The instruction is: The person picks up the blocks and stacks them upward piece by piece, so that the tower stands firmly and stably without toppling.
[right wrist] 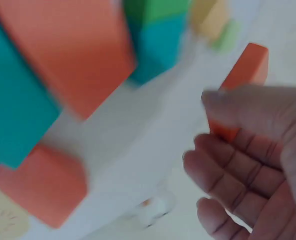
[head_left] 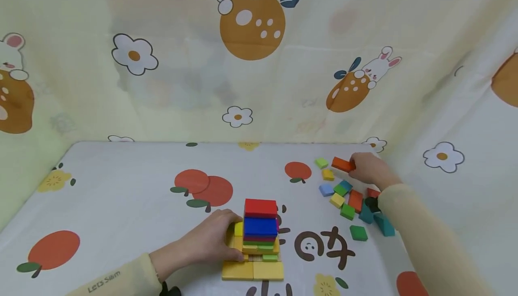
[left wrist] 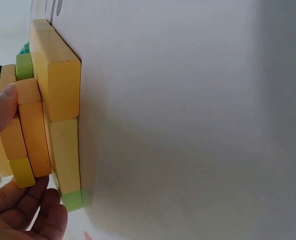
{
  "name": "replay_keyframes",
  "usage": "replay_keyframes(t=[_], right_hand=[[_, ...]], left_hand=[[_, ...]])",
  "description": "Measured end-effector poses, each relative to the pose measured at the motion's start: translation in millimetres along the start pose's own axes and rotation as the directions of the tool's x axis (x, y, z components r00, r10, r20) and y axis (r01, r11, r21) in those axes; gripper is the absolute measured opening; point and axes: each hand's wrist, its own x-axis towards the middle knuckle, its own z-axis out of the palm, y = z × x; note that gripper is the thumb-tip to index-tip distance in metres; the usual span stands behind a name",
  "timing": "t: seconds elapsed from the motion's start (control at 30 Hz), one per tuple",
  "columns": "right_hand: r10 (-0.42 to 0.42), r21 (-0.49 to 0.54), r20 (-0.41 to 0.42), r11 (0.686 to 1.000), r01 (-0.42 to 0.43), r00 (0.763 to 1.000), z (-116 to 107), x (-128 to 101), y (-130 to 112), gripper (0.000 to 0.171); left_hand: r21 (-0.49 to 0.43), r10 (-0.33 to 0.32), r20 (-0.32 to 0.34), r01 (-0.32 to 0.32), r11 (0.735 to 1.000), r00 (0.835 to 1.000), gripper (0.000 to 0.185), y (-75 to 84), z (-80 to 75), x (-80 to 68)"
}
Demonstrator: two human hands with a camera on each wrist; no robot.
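The right hand (head_left: 370, 168) is at the far right of the table, fingers and thumb pinching one end of an orange block (head_left: 343, 164) — the block's long axis runs left from the fingertips, roughly level, lifted just above the loose blocks (head_left: 348, 199) scattered nearer. The block stack (head_left: 259, 230) sits near-centre, well apart to the left, w/ the left hand (head_left: 212, 237) curled against its left side, fingers pressed on the yellow layers (wrist view shows thumb and fingers touching them). So the right hand carries; the left is nearer the stack.
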Motion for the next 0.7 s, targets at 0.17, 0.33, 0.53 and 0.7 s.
replay_keyframes(t=[0.17,0.33,0.53,0.7], right_hand=[[-0.174,0.029,-0.001,0.984,0.174,0.985,12.6,-25.2,-45.2,0.034],[-0.302,0.009,0.031,0.953,0.302,0.953,40.0,-52.3,-82.5,0.025],[-0.280,0.011,0.032,0.960,0.280,0.960,56.2,-68.6,-99.0,0.028],[-0.247,0.057,0.012,0.968,0.246,0.969,59.8,-74.4,-93.7,0.036]], left_hand=[[-0.015,-0.002,0.000,0.002,1.000,1.000,0.073,-0.1,0.3,-0.2],[-0.023,-0.008,-0.003,0.008,1.000,1.000,0.071,-0.1,0.1,-0.5],[-0.022,-0.014,-0.009,0.014,1.000,1.000,0.071,0.5,0.5,-0.8],[-0.022,-0.013,-0.005,0.013,1.000,1.000,0.071,2.1,0.7,-1.0]])
